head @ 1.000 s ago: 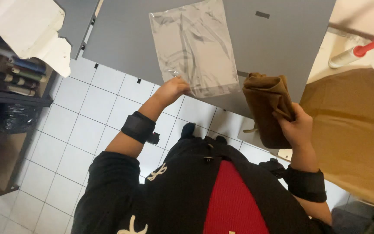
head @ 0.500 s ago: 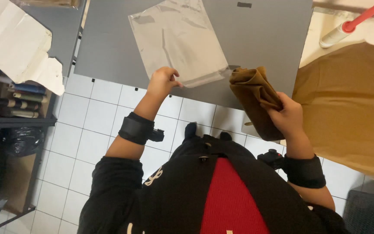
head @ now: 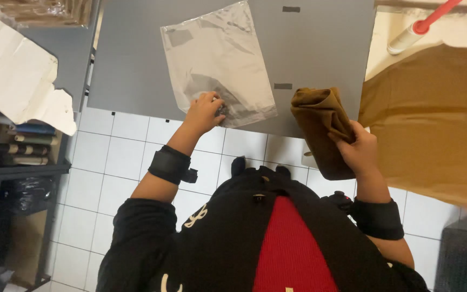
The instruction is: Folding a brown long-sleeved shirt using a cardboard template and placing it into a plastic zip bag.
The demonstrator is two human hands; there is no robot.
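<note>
A clear plastic bag (head: 220, 59) lies flat on the grey table (head: 320, 48). My left hand (head: 204, 112) pinches its near edge, fingers closed on the plastic at the bag's opening. My right hand (head: 359, 150) holds a folded brown cloth (head: 320, 127) upright just off the table's near edge, to the right of the bag. Both wrists wear black bands.
A large brown fabric sheet (head: 433, 119) covers the surface at right, with a white roller with a red handle (head: 414, 30) above it. A torn white cardboard piece (head: 17, 81) lies at left above dark shelves (head: 12, 146). White tiled floor lies below.
The view shifted, so the table sits lower in frame. My left hand moved further onto the bag's near edge and gripped it. My right hand keeps the brown cloth beside the bag.
</note>
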